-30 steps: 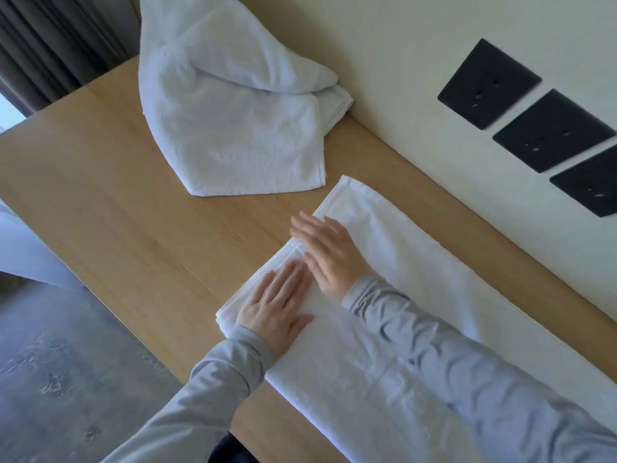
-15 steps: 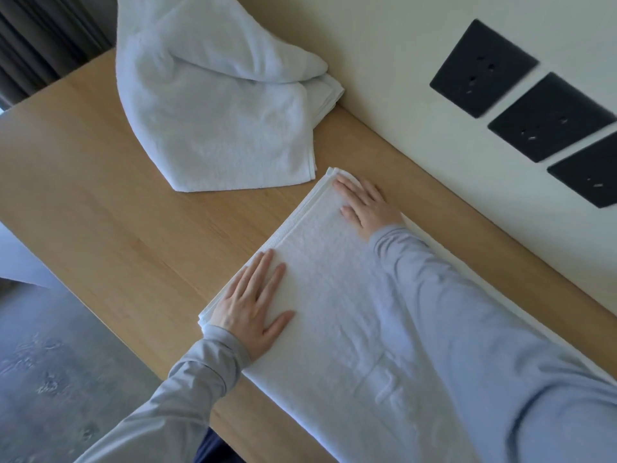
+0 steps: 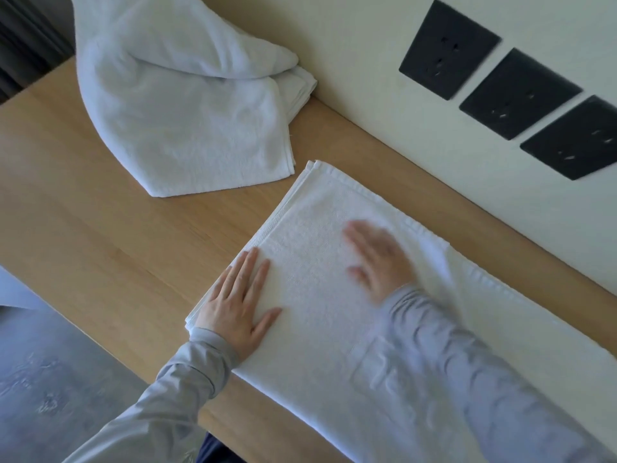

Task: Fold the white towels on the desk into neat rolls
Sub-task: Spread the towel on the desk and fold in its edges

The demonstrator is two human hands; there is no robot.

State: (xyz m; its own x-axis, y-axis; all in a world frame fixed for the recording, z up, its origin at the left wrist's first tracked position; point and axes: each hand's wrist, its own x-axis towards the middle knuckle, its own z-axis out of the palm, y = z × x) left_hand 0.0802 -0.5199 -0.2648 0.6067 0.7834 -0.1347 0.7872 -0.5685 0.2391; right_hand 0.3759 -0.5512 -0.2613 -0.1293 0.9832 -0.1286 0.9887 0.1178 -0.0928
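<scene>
A white towel (image 3: 314,262), folded into a long strip, lies flat along the wooden desk (image 3: 100,228), running from its end near the middle toward the lower right. My left hand (image 3: 238,302) presses flat on the near corner of that end, fingers straight. My right hand (image 3: 377,259), blurred by motion, lies flat on the towel's middle, fingers spread. A second white towel (image 3: 187,118) sits in a loose heap at the back left, partly leaning against the wall.
A cream wall (image 3: 367,95) borders the desk's far side, with three black socket plates (image 3: 521,95) on it. The desk's near edge drops to a grey floor (image 3: 50,379) at the lower left. Dark curtains (image 3: 26,45) hang at the upper left.
My right hand slid out to the towel's far corner, then back toward me across the middle. My left hand stayed pressing at the near corner.
</scene>
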